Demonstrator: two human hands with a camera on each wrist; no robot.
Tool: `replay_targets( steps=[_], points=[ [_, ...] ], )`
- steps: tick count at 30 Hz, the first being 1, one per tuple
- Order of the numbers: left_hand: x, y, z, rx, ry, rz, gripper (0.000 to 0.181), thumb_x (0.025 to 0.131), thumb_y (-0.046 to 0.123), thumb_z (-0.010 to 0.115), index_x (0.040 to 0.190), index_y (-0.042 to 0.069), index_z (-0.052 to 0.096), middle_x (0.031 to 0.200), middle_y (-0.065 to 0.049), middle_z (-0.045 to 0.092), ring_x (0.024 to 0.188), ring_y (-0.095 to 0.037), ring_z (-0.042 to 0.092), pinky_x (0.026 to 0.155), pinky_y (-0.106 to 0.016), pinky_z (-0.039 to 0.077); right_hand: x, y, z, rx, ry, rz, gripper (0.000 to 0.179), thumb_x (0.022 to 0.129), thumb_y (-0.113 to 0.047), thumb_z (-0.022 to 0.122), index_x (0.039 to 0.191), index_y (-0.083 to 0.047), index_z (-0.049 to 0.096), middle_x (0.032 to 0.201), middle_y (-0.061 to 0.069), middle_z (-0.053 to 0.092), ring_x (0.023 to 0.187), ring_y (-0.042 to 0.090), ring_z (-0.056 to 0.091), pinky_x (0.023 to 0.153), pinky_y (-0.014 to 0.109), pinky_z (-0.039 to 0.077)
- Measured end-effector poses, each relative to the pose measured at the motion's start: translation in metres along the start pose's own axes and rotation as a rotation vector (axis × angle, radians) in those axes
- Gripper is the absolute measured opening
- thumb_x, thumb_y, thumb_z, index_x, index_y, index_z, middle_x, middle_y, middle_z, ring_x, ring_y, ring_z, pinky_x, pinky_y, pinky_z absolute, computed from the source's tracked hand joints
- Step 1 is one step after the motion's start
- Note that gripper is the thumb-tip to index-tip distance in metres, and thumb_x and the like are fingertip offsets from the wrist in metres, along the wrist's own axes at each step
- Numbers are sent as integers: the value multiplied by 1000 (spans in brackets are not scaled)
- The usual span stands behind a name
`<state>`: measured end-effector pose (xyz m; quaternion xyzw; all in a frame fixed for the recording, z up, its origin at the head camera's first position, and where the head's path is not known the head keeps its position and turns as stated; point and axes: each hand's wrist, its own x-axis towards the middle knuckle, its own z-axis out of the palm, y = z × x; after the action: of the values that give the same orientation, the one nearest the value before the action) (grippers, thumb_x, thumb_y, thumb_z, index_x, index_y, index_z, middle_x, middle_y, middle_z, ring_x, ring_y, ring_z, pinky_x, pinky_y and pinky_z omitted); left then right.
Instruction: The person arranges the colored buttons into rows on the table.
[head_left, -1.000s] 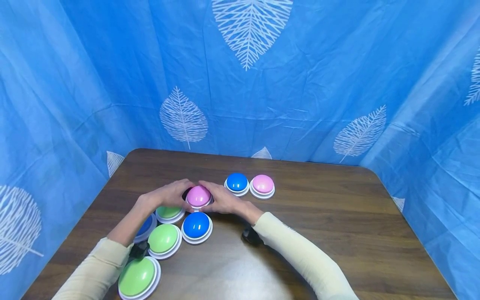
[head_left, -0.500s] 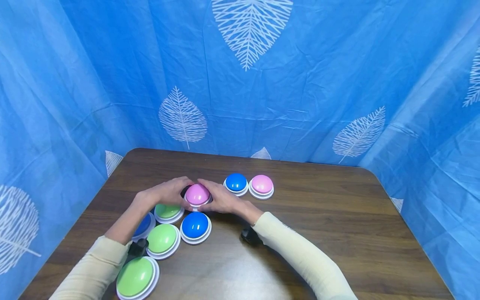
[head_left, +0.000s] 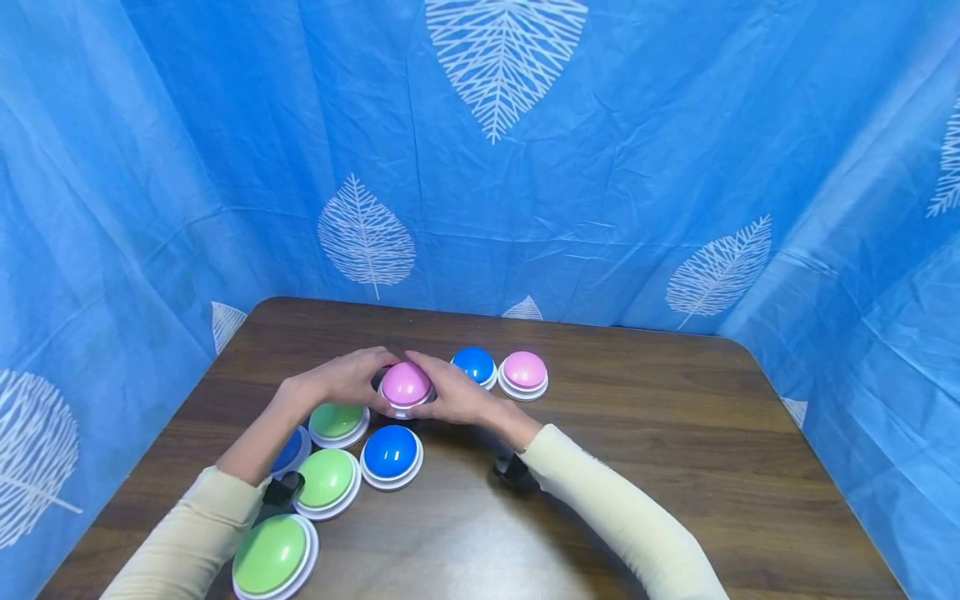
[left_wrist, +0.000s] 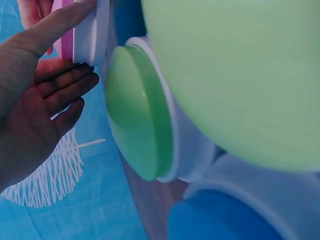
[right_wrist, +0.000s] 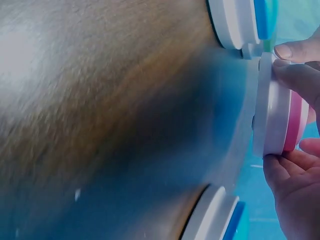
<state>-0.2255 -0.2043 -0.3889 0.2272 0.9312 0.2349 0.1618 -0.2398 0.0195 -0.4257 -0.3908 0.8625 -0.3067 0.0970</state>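
Between both hands is a pink push button with a white round base, its dome facing up. My left hand holds its left side, thumb at the near edge and fingers behind. Its right side is gripped by my right hand. In the right wrist view the button's white base appears lifted slightly off the table. Just nearer sits a blue push button. A green push button lies beneath the left wrist, seen also in the left wrist view as a green dome.
More green buttons stand along the left, beside a partly hidden blue one. Farther back, another blue button and a pink button sit side by side. Blue leaf-patterned cloth surrounds the wooden table.
Both hands have shifted slightly right and away with the pink button, widening the gap to the near blue button. The right hand now partly covers the rear blue button. The other buttons stay put.
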Motion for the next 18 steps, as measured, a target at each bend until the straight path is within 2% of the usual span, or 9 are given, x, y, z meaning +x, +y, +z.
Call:
replay_targets(
  steps=[13, 18],
  points=[
    [15, 22, -1, 44, 20, 78, 72, 78, 37, 85, 135, 6, 55, 128, -9, 58, 115, -28, 57, 94, -48, 50, -21, 7, -20, 0, 48, 13, 91, 82, -30, 82, 154, -6, 30, 151, 12, 43, 131, 25, 48, 106, 38, 42],
    [21, 29, 1, 53, 30, 122, 72, 78, 38, 85, 135, 6, 56, 128, -9, 59, 115, -26, 57, 94, -46, 51, -32, 11, -26, -2, 92, -3, 91, 82, -32, 83, 153, -6, 33, 149, 12, 45, 131, 25, 48, 107, 40, 41]
  ],
)
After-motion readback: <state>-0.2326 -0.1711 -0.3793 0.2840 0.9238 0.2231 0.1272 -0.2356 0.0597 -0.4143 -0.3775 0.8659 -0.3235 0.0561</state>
